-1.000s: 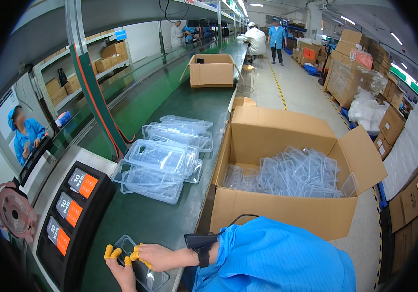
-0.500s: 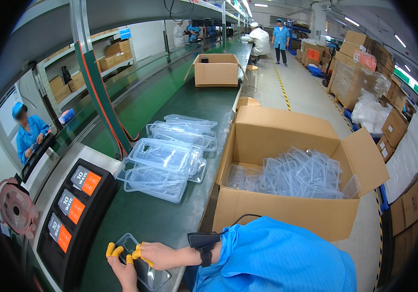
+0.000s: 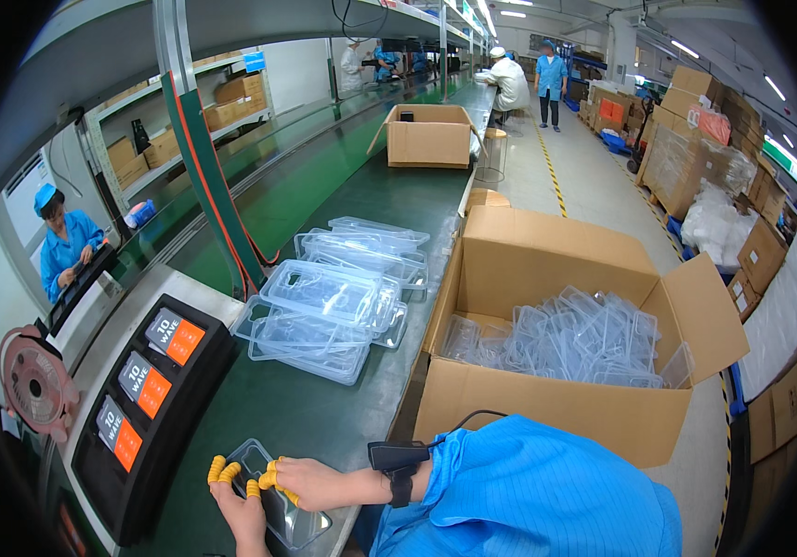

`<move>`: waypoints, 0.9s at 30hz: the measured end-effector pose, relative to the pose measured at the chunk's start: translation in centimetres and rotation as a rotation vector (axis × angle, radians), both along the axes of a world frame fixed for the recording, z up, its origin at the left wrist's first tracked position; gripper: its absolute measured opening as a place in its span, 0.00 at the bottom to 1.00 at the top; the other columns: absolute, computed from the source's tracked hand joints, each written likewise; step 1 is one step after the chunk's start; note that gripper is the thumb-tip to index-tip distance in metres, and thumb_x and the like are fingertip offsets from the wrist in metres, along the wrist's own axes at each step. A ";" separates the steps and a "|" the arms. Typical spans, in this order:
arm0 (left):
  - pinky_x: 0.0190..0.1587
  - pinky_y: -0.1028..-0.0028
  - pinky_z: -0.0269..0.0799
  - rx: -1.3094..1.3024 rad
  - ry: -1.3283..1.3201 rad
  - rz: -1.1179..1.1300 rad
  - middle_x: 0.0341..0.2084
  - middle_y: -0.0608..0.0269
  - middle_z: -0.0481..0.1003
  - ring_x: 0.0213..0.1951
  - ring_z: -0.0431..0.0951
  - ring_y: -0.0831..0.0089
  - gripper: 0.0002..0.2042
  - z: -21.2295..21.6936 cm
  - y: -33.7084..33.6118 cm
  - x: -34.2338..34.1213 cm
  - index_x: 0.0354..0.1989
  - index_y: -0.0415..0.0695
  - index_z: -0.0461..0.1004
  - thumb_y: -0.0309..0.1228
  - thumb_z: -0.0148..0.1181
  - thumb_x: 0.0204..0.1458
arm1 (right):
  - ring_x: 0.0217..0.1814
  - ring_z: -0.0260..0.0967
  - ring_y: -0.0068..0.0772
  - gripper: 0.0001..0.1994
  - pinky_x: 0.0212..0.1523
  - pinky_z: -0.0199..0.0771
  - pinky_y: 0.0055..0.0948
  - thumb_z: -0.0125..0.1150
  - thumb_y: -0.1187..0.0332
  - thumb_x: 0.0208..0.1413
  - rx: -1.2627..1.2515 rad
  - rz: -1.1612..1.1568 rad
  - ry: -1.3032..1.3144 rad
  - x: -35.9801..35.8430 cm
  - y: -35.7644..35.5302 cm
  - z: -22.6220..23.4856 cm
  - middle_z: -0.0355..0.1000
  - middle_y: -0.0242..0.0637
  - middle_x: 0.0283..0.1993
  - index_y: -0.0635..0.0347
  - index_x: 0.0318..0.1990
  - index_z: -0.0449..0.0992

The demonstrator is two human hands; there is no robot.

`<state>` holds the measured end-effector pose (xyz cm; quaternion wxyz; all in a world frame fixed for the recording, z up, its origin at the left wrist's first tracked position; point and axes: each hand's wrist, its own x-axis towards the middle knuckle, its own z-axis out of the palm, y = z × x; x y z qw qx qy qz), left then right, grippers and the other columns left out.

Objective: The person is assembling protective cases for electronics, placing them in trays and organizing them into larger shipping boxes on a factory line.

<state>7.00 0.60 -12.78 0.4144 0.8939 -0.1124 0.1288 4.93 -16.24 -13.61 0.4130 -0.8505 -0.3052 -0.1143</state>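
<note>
Both the left hand [image 3: 239,506] and the right hand [image 3: 310,483], yellow cots on their fingertips, are clamped on a clear plastic tray [image 3: 278,497] at the green table's [image 3: 324,418] near edge. Beyond the hands lies a stack of clear trays [image 3: 329,311]; right of them stands an open cardboard box [image 3: 556,408].

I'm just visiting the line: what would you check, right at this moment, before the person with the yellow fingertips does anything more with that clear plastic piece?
1. Both hands on the piece: ok. The left hand and right hand hold the clear plastic tray.
2. Finger cots on: ok, yellow cots show on several fingers.
3. Piece supported: ok, it sits low at the green belt edge.
4. Stack of clear trays steady: ok, it lies flat on the belt.
5. Open cardboard box has room: cannot tell, clear trays already fill its bottom.
6. Tray free of defects: cannot tell, too small.
</note>
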 end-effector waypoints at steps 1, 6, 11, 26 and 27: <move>0.58 0.63 0.50 -0.002 0.009 0.006 0.51 0.49 0.61 0.55 0.58 0.56 0.16 0.2 -0.1 -0.1 0.39 0.36 0.68 0.17 0.55 0.38 | 0.43 0.62 0.46 0.14 0.42 0.65 0.34 0.56 0.81 0.33 0.003 -0.004 -0.028 -0.1 0.0 0.0 0.65 0.46 0.36 0.68 0.33 0.68; 0.58 0.63 0.50 -0.010 0.009 0.012 0.51 0.49 0.61 0.55 0.58 0.56 0.16 0.0 0.0 0.0 0.40 0.36 0.67 0.17 0.55 0.37 | 0.45 0.61 0.47 0.17 0.45 0.65 0.35 0.56 0.80 0.31 -0.012 0.007 0.041 0.0 -0.1 0.1 0.65 0.46 0.37 0.67 0.36 0.68; 0.57 0.63 0.50 -0.008 0.015 0.006 0.50 0.49 0.61 0.55 0.58 0.56 0.16 0.1 0.0 0.1 0.40 0.35 0.67 0.17 0.55 0.37 | 0.44 0.60 0.46 0.20 0.43 0.65 0.35 0.55 0.82 0.32 0.005 -0.003 0.017 0.1 -0.2 -0.2 0.65 0.44 0.38 0.65 0.40 0.67; 0.56 0.64 0.52 0.038 -0.014 0.015 0.50 0.48 0.61 0.54 0.59 0.55 0.14 0.2 -0.2 -0.1 0.37 0.35 0.68 0.18 0.56 0.37 | 0.45 0.60 0.46 0.26 0.45 0.65 0.35 0.53 0.84 0.32 0.103 -0.073 -0.039 0.0 -0.3 0.0 0.65 0.43 0.41 0.60 0.46 0.67; 0.56 0.64 0.52 0.039 -0.018 0.009 0.50 0.48 0.61 0.54 0.59 0.55 0.14 0.2 -0.1 -0.1 0.37 0.35 0.68 0.18 0.56 0.37 | 0.45 0.60 0.46 0.26 0.45 0.65 0.35 0.53 0.84 0.31 0.100 -0.072 -0.040 0.0 -0.3 0.2 0.65 0.43 0.41 0.60 0.46 0.67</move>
